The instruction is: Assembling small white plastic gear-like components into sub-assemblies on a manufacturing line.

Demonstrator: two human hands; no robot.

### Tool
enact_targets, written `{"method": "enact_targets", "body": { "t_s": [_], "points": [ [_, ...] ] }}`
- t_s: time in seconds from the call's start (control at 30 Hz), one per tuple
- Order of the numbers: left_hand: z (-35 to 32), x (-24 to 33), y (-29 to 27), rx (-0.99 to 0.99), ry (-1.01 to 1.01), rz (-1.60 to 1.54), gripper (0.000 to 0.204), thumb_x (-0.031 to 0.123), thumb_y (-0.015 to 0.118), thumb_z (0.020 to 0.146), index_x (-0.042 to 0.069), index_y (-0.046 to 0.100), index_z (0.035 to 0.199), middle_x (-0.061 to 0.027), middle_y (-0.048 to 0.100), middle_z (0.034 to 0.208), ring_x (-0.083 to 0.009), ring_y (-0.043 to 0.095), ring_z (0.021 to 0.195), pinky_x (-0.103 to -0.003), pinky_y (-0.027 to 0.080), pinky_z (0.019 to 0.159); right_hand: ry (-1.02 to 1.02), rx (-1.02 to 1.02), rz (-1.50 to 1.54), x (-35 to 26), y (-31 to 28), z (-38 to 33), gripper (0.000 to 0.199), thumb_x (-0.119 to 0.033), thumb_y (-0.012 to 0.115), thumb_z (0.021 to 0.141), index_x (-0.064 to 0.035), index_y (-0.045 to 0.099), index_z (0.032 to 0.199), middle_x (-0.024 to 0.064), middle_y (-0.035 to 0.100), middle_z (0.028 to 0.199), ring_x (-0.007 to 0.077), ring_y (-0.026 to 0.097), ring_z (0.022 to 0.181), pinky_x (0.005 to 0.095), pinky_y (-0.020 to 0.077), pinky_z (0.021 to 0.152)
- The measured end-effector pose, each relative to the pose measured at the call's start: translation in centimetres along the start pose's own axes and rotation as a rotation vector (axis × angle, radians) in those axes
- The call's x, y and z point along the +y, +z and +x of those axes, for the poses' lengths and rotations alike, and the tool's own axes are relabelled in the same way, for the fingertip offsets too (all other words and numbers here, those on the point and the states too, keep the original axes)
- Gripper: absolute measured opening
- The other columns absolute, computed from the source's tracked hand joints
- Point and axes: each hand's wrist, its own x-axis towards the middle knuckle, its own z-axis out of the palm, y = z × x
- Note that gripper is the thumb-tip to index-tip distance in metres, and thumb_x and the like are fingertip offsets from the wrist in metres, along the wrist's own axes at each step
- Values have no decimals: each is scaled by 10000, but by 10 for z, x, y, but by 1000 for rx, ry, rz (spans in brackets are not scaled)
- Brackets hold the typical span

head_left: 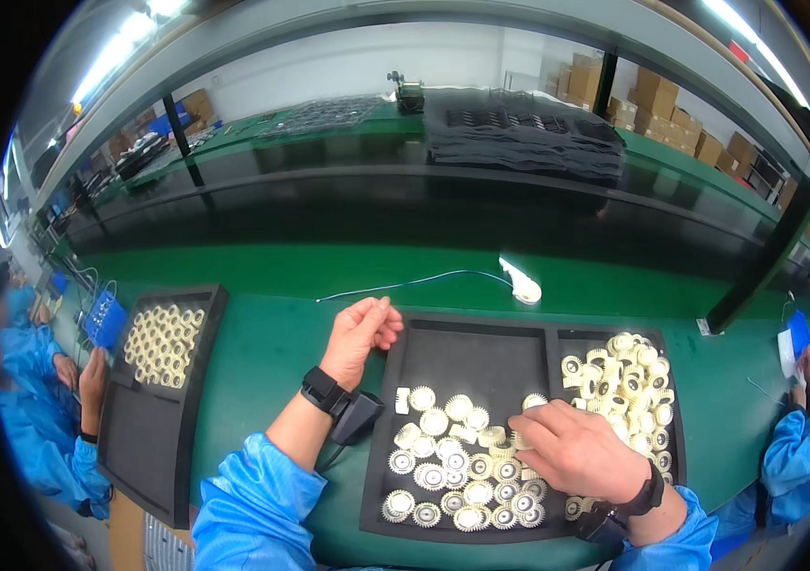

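Note:
My right hand reaches over the divider of a black tray, fingers bent and pinched down on a cream plastic gear, mostly hidden under them. Around the fingertips lie many loose cream gears, some flat with grey hubs showing, others on edge. To the right of the divider a heaped pile of the same gears fills that compartment. My left hand hovers by the tray's far left corner, its fingers curled in toward the thumb. Whatever may be inside its grip is hidden.
On the green table, a white piece with a thin blue cord lies beyond the tray. Another black tray of gears stands at left, with a co-worker's hand at its edge. A dark post rises at right. Another person sits far right.

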Motion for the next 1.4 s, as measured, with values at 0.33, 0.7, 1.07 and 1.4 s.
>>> {"method": "enact_targets", "body": {
  "t_s": [0.33, 0.7, 1.07, 1.4],
  "points": [
    [8, 16, -14, 159, 147, 258, 191, 214, 576, 923, 43, 645, 971, 7, 628, 774, -47, 556, 631, -187, 452, 575, -44, 74, 19, 10, 4, -9, 248, -96, 633, 788, 3, 571, 1007, 92, 569, 871, 242, 587, 806, 339, 502, 666],
    [10, -35, -4, -174, 21, 278, 551, 282, 716, 841, 4, 488, 1258, -118, 600, 1132, -146, 579, 985, -306, 486, 865, 43, -66, 76, -24, -17, -10, 285, -98, 618, 839, -25, 582, 1112, 176, 593, 1030, 364, 567, 969, 407, 485, 810],
    [15, -34, -6, -380, 111, 187, 681, 52, 689, 783, 89, 395, 1397, -73, 345, 1405, -216, 392, 1281, -351, 353, 1071, 95, -183, 38, -23, -14, 2, 325, -108, 632, 846, -10, 565, 1148, 210, 577, 1056, 391, 556, 959, 420, 461, 826],
    [26, -48, -1, -419, 110, 72, 802, 107, 803, 675, 60, 409, 1372, -66, 405, 1344, -208, 426, 1239, -350, 380, 1043, 53, -185, 26, -21, -12, -10, 368, -142, 661, 840, 6, 558, 1161, 211, 563, 1043, 397, 543, 938, 433, 459, 806]
  ]
}}
